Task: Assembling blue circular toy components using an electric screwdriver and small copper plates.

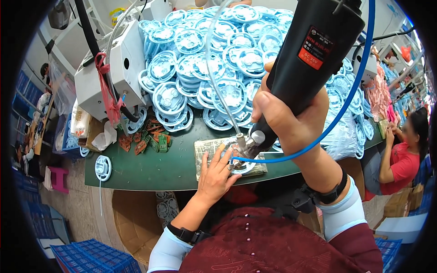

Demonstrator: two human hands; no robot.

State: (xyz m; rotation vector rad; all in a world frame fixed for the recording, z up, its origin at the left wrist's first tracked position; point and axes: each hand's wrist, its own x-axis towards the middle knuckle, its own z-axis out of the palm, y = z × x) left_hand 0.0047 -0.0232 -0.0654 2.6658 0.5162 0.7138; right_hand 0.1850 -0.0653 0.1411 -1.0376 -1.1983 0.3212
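My right hand [298, 120] is wrapped round a thick black electric screwdriver [291, 68], tilted with its lower end toward the table. Its metal tip assembly [242, 144] is over a round light-blue plastic part [247, 169], and the exact tip contact is hidden. That part rests on a flat block wrapped in shiny tape [202, 152]. My left hand [213, 176] lies with fingers stretched out at the part's left side, fingertips beside the screwdriver's tip. A clear tube [210, 54] and a blue hose [359, 82] run to the tool's lower end.
A large heap of light-blue plastic parts [227, 57] covers the table's far side. Small green and orange circuit boards [162, 143] lie left of the block, near a white machine box [107, 75]. One part [103, 167] sits by the left edge. A co-worker [403, 168] sits at right.
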